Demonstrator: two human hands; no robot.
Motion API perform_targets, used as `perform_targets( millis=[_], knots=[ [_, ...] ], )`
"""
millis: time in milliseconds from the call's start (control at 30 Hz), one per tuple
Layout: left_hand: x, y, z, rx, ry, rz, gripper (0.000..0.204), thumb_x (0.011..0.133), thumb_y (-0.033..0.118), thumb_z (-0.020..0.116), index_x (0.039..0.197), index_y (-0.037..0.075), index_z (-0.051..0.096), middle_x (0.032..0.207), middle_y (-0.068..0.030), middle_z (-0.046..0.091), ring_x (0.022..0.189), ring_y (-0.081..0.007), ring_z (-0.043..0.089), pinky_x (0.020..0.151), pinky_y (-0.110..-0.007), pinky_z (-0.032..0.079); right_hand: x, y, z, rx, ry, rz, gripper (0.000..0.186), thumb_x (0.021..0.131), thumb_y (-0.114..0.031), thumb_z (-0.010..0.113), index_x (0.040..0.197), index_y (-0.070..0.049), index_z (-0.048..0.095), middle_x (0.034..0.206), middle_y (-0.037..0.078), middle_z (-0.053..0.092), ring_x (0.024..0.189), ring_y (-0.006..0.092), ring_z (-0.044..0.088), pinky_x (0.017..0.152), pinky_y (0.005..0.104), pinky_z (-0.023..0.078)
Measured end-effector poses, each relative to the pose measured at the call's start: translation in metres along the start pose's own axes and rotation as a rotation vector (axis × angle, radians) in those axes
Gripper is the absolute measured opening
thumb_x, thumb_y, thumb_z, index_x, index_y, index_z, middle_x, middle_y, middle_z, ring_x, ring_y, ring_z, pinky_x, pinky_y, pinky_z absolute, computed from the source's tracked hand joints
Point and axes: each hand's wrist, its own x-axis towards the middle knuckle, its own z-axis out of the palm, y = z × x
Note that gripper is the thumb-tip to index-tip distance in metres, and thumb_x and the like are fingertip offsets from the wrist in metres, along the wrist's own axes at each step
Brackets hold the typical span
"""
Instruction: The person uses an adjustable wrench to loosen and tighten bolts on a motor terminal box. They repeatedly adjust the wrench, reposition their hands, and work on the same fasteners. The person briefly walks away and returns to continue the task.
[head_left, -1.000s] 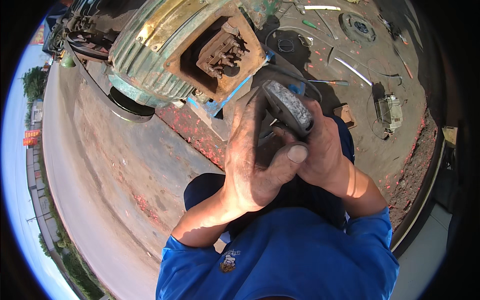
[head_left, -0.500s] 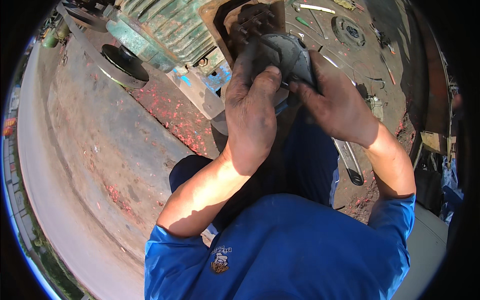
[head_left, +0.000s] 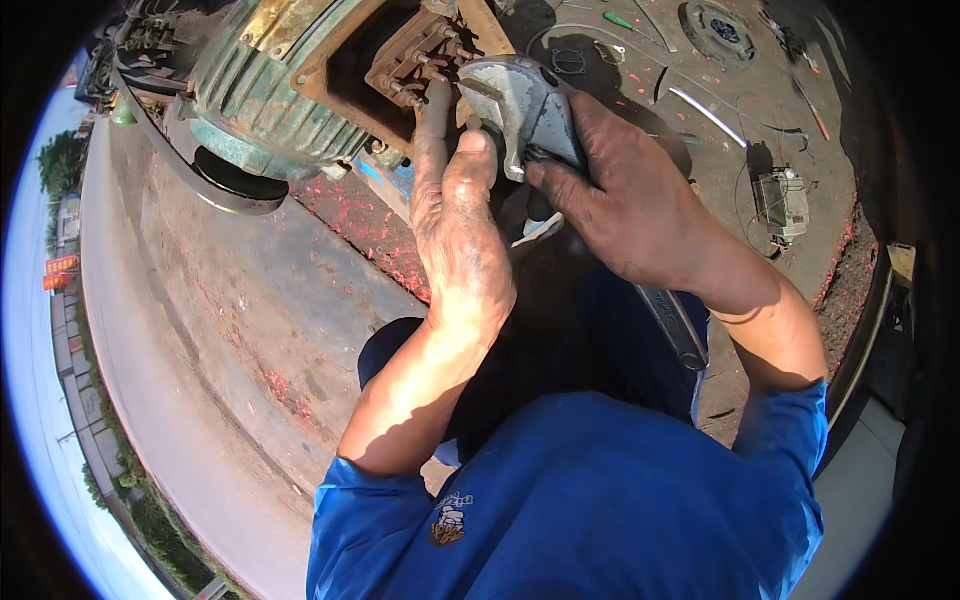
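A ribbed green electric motor (head_left: pixel 280 95) lies before me, its square terminal box (head_left: pixel 345 70) uncovered. Inside, several studs stand on a rusty terminal block (head_left: pixel 415 62). My right hand (head_left: pixel 645 190) grips a grey domed metal cover (head_left: pixel 535 105) by its right side, thumb at the lower edge and fingers behind. Close on the left of the cover is my left hand (head_left: pixel 460 225), its index finger stretched up toward the studs and its thumb raised beside the cover's edge. The left hand's other fingers are partly hidden.
A belt (head_left: pixel 180 160) runs round the pulley at the motor's end. Near my right knee is a long metal wrench handle (head_left: pixel 675 328). Beyond lie a round metal disc (head_left: pixel 718 35), a green-handled tool (head_left: pixel 618 20), metal rods and a small metal box-shaped part (head_left: pixel 785 207).
My view has shifted, so the motor sits farther left. The left hand's index finger now points up at the studs, and the cover in my right hand stands more apart from the left hand.
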Motion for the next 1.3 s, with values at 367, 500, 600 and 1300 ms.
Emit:
perform_targets(
  millis=[367,500,600,1300],
  knots=[
    [0.009,-0.016,0.003,0.151,-0.015,0.154,0.07,0.102,0.038,0.048,0.155,-0.001,0.023,0.149,-0.0204,0.04,0.131,-0.0319,0.05,0.105,-0.042,0.042,-0.001,0.016,-0.009,0.217,-0.105,0.154,0.03,0.094,-0.013,0.061,0.107,0.008,0.043,0.073,0.032,0.062,0.075,0.0504,0.063,0.065,0.0514,0.05],
    [0.008,-0.017,0.007,0.209,0.03,0.163,0.07,0.101,0.038,0.049,0.153,-0.002,0.024,0.151,-0.0222,0.037,0.135,-0.033,0.046,0.109,-0.044,0.039,-0.002,0.023,-0.01,0.237,-0.115,0.116,0.032,0.093,-0.011,0.062,0.107,0.009,0.041,0.071,0.033,0.061,0.073,0.0509,0.063,0.062,0.0502,0.05],
    [0.011,-0.02,0.0,0.269,0.033,0.195,0.072,0.1,0.039,0.052,0.153,-0.002,0.025,0.15,-0.0235,0.037,0.132,-0.0326,0.047,0.111,-0.044,0.037,0.002,0.022,-0.009,0.217,-0.137,0.09,0.032,0.093,-0.011,0.063,0.104,0.01,0.041,0.068,0.032,0.06,0.069,0.0502,0.063,0.059,0.0493,0.05],
    [0.003,-0.001,-0.012,-0.093,0.013,0.093,0.039,0.103,0.013,0.05,0.136,-0.006,0.052,0.114,-0.0068,0.065,0.103,-0.0124,0.058,0.09,-0.026,0.047,0.008,-0.034,0.016,0.172,0.004,0.107,0.039,0.092,-0.014,0.057,0.128,0.001,0.053,0.101,0.02,0.067,0.092,0.0304,0.067,0.082,0.0403,0.052]
  ],
)
